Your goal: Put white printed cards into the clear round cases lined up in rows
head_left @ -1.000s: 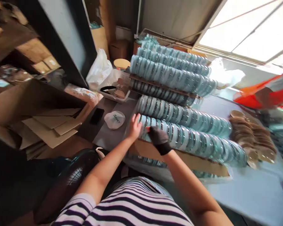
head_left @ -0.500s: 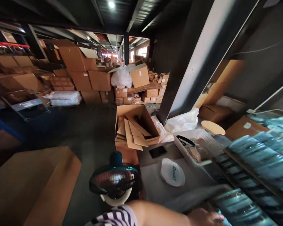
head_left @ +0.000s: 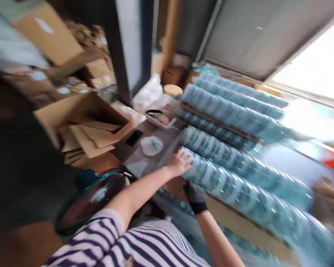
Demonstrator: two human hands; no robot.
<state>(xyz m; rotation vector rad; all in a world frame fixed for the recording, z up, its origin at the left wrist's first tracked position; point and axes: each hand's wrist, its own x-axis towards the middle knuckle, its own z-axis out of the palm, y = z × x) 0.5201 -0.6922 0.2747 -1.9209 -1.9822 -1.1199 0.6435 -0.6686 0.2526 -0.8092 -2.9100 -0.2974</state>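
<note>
Little looks done: the rows of bluish glass lids lie packed on edge across the table, the near row full. The bare left hand rests with fingers spread on that row's left end; the gloved right hand sits just below it, its fingers too blurred to tell. The lids look clear, round and close-stacked on cardboard

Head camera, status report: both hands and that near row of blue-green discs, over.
Left hand bare, resting on the near disc row end. Right hand gloved, at the row's front edge; grip unclear, blurred. Nothing in the way.
</note>
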